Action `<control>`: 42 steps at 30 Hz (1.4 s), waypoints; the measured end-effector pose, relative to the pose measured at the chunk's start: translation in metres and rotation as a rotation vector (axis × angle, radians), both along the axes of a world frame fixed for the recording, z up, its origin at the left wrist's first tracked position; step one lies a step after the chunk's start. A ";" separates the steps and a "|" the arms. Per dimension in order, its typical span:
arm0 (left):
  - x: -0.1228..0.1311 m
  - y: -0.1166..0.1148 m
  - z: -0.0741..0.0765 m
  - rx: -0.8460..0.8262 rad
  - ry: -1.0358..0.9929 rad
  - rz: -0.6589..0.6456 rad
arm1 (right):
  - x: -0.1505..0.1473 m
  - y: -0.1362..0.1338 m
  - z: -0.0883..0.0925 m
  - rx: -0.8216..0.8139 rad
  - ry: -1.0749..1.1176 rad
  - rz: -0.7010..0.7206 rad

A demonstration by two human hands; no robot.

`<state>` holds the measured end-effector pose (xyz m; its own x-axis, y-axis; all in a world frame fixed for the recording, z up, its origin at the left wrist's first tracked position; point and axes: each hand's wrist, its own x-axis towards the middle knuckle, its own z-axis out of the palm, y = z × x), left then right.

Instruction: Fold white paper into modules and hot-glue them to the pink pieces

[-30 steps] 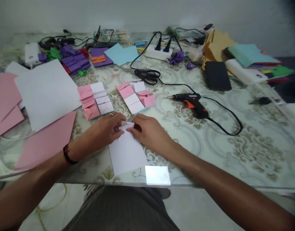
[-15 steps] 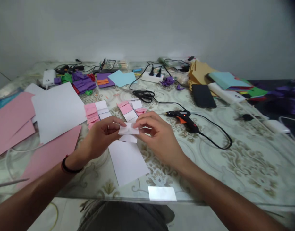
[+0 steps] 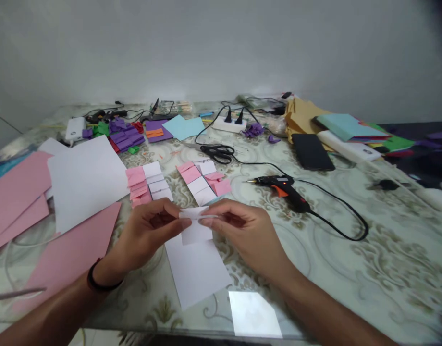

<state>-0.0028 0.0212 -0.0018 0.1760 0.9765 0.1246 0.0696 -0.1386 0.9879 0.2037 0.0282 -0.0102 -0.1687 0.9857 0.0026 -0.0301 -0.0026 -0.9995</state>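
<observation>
A small folded piece of white paper point(image 3: 197, 234) is pinched between both hands above the table. My left hand point(image 3: 149, 235) grips its left end with thumb and fingertips, and my right hand point(image 3: 244, 230) grips the right end the same way. The lower flap of the piece hangs down over a white paper sheet point(image 3: 197, 274) lying on the tabletop. Just beyond the hands lie pleated pink and white paper pieces point(image 3: 197, 185), with more pleated pieces point(image 3: 138, 185) to the left.
A glue gun point(image 3: 282, 187) with a looping cord lies to the right. Scissors point(image 3: 217, 153), a phone point(image 3: 312, 151) and a power strip point(image 3: 230, 124) are farther back. White point(image 3: 87, 182) and pink sheets point(image 3: 73, 254) cover the left side.
The piece in my hands now shows a longer flap hanging down, and both thumbs press along its fold. The view has tilted up, so things appear lower.
</observation>
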 end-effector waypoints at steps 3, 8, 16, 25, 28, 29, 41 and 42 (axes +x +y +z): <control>0.002 0.000 0.001 -0.041 0.018 0.023 | -0.001 0.000 -0.001 -0.097 0.001 -0.030; 0.008 -0.002 0.003 -0.055 0.033 0.067 | -0.005 0.000 0.001 -0.135 0.046 -0.026; 0.008 -0.003 -0.002 -0.090 0.041 0.079 | -0.006 -0.005 -0.002 -0.151 0.029 0.002; 0.006 -0.002 -0.010 -0.106 0.038 -0.040 | -0.008 -0.005 -0.007 -0.040 0.112 0.032; 0.006 -0.003 -0.010 -0.102 0.004 -0.018 | -0.008 -0.005 -0.008 -0.062 0.157 0.053; 0.006 -0.003 -0.009 -0.104 -0.013 -0.009 | -0.008 -0.005 -0.008 -0.073 0.161 0.055; 0.006 -0.004 0.000 -0.175 0.160 0.036 | -0.009 -0.006 -0.010 -0.012 0.175 0.060; 0.005 -0.004 -0.001 -0.163 0.161 0.045 | -0.009 -0.006 -0.010 -0.009 0.170 0.052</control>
<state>0.0027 0.0174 -0.0029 0.1368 0.9887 -0.0620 0.2306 0.0291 0.9726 0.1943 0.0226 -0.0205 -0.2176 0.9757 0.0266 -0.1980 -0.0175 -0.9800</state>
